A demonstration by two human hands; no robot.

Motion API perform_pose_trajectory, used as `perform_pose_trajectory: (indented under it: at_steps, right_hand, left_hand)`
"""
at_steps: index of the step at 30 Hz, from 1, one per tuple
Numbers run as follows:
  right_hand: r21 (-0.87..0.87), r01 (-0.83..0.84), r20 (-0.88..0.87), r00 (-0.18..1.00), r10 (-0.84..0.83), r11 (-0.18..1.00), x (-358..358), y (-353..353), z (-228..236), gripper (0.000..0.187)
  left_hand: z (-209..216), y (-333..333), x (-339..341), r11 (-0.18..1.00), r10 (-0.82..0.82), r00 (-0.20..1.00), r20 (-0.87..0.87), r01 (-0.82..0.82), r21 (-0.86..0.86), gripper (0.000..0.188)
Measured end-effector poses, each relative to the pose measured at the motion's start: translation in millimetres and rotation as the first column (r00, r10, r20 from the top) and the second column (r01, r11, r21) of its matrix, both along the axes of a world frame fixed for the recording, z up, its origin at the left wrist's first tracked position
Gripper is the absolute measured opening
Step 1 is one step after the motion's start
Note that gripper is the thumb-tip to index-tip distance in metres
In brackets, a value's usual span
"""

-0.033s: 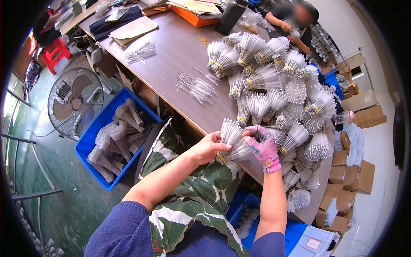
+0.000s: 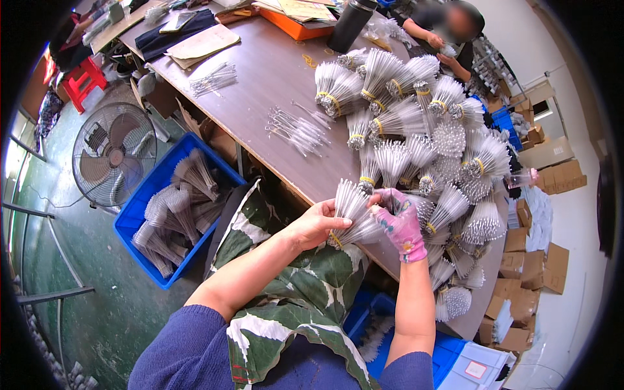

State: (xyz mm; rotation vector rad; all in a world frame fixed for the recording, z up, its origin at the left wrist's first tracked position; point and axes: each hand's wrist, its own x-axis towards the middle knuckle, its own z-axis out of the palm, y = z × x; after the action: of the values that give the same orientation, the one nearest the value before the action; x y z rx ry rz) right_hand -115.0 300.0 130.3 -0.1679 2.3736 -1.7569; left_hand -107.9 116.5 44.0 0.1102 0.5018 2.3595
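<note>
My bare left hand [image 2: 320, 224] is closed round a bundle of thin white wire brushes [image 2: 351, 203], held at the table's near edge. A yellow band [image 2: 335, 239] circles its lower end. My right hand [image 2: 401, 224], in a pink flowered glove with bare fingertips, is pinched beside the bundle's upper right side; whatever lies between its fingers is too small to make out. Just beyond, many similar banded brush bundles [image 2: 396, 162] are heaped on the table. Loose brushes [image 2: 299, 130] lie flat to their left, and a smaller group of loose brushes [image 2: 213, 79] lies farther off.
A blue crate [image 2: 162, 276] of brush bundles stands left, near a floor fan [image 2: 116, 156]. On the brown table [image 2: 260, 71] are papers [image 2: 205, 45], an orange tray [image 2: 292, 26] and a black bottle [image 2: 352, 26]. Another person [image 2: 448, 32] works across it. Cardboard boxes [image 2: 523, 273] are at right.
</note>
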Motion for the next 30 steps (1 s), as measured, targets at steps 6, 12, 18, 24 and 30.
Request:
perform_pose_trajectory:
  at_steps: [6,12,18,24,30]
  right_hand:
    - [-0.023,-0.036,0.07,0.997,0.038,0.999,-0.2,-8.8,13.1,0.016]
    - [0.129,0.015,0.102,0.994,-0.028,0.992,-5.7,-12.4,7.4,0.012]
    - [0.128,-0.006,0.008,1.0,0.005,0.992,-1.4,-13.6,8.9,0.018]
    - [0.054,0.024,0.015,1.0,-0.025,0.998,4.6,-15.2,10.0,0.023]
    - [0.1,-0.01,-0.004,1.0,0.01,0.995,6.1,-3.5,3.5,0.028]
  left_hand:
    - [-11.7,2.0,0.4,0.999,-0.009,1.0,0.013,0.01,-0.052,0.044]
    - [-0.1,10.6,7.9,0.97,0.043,0.996,-0.081,-0.061,-0.233,0.046]
    - [5.9,7.9,11.4,0.974,0.09,0.986,-0.138,-0.116,-0.194,0.047]
    - [-8.7,4.1,12.5,0.991,0.071,0.992,-0.106,-0.082,-0.106,0.043]
    - [-13.8,7.4,11.5,0.997,0.051,0.992,-0.111,-0.057,-0.05,0.039]
